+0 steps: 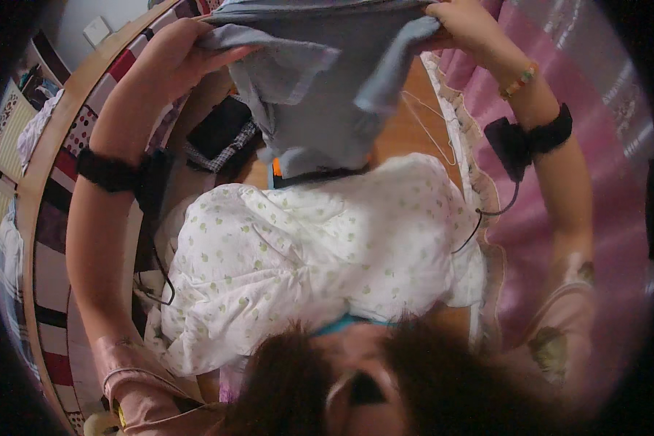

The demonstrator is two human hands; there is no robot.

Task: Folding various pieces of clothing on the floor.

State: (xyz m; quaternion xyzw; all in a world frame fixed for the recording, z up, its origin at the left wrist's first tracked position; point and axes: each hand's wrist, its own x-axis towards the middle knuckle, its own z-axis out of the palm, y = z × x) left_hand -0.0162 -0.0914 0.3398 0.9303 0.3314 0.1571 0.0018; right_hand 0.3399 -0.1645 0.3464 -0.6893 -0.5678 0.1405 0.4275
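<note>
A grey-blue short-sleeved shirt [309, 120] hangs spread out in front of me at the top of the view, its two sleeves drooping. My left hand [185, 58] is closed on its upper left part, with the thumb lying along the cloth. My right hand [466, 27] pinches the upper right part near the other sleeve. The shirt's top edge runs out of the picture. Its lower end reaches down to just beyond the white cloth with small green prints [298, 247] that covers my lap.
A folded stack of dark and checked clothes [221, 134] lies beyond the lap, left of the shirt. A white wire hanger [430, 131] rests on the wooden surface at right. A pink curtain [559, 189] hangs along the right, and a patchwork-patterned cover [51, 283] lines the left.
</note>
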